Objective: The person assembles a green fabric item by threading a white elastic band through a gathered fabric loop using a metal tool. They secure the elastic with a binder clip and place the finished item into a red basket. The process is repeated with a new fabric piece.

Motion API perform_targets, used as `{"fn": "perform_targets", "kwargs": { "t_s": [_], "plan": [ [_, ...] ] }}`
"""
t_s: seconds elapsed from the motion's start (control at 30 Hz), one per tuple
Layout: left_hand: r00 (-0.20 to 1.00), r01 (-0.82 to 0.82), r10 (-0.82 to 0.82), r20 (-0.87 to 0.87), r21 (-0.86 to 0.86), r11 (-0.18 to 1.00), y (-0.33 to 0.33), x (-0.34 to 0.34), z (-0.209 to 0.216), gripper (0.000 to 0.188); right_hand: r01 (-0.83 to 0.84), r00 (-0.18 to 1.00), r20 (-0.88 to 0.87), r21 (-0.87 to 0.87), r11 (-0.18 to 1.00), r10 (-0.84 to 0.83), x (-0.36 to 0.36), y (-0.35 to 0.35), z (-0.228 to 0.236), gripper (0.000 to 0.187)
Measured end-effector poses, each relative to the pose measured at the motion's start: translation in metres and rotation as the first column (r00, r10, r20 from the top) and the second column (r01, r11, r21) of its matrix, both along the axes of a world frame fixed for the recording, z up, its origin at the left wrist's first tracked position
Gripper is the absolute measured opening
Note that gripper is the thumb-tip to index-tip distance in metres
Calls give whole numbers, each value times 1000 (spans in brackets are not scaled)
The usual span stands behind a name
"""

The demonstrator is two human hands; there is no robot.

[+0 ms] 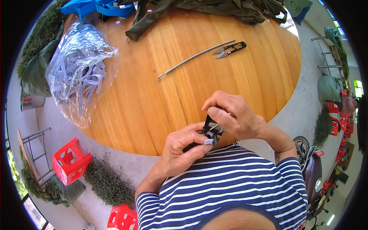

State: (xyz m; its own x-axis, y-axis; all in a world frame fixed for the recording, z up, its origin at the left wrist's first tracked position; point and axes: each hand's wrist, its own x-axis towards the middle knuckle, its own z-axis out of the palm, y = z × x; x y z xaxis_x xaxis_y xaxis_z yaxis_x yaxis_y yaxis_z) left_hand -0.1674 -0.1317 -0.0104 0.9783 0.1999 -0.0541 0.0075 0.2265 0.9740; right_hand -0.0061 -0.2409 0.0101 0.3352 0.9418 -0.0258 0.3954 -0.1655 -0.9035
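Close to my body at the table's near edge, both hands hold a small black and olive strap piece [210, 128]. My left hand [177, 147] is closed around its lower part, and a pale grey-white strip end [208, 142] shows between thumb and fingers. My right hand [239, 117] pinches the upper part with bent fingers. A thin light-coloured bit shows between the hands, too small to name. Farther off on the wooden table [134, 103] lie black-handled thread snips [230, 50] and a slim grey rod [195, 57] with a wire loop at one end.
A clear plastic bag of pale strips [86, 73] lies at the table's left. Olive fabric straps [199, 11] and blue straps [113, 10] are heaped along the far edge. Red stools [71, 161] stand on the floor at left, a motorbike [312, 172] at right.
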Motion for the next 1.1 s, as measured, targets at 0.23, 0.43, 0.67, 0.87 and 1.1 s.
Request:
{"fn": "perform_targets", "kwargs": {
  "t_s": [0.23, 0.43, 0.67, 0.87, 1.1],
  "plan": [
    [999, -4, -3, -33, -195, 981, -5, -5, -15, 6, 172, 985, 23, -42, 984, -172, 7, 3, -3, 18],
    [999, -34, 34, -5, -350, 936, -2, -4, -17, 6, 255, 685, 646, 219, 942, -336, 37, 14, -29, 32],
    [995, -88, 65, -73, -375, 923, 2, -5, -24, 6, -202, 920, 364, 131, 971, 142, 6, -7, -3, 23],
    [985, -132, 88, -148, -319, 939, -2, 1, -14, 6, -253, 955, 202, 179, 951, 216, 1, -9, -11, 11],
    [996, -32, 8, -84, -301, 953, 1, 7, -19, 6, -33, 874, 471, 302, 953, -120, 10, -7, -3, 10]
  ]
}}
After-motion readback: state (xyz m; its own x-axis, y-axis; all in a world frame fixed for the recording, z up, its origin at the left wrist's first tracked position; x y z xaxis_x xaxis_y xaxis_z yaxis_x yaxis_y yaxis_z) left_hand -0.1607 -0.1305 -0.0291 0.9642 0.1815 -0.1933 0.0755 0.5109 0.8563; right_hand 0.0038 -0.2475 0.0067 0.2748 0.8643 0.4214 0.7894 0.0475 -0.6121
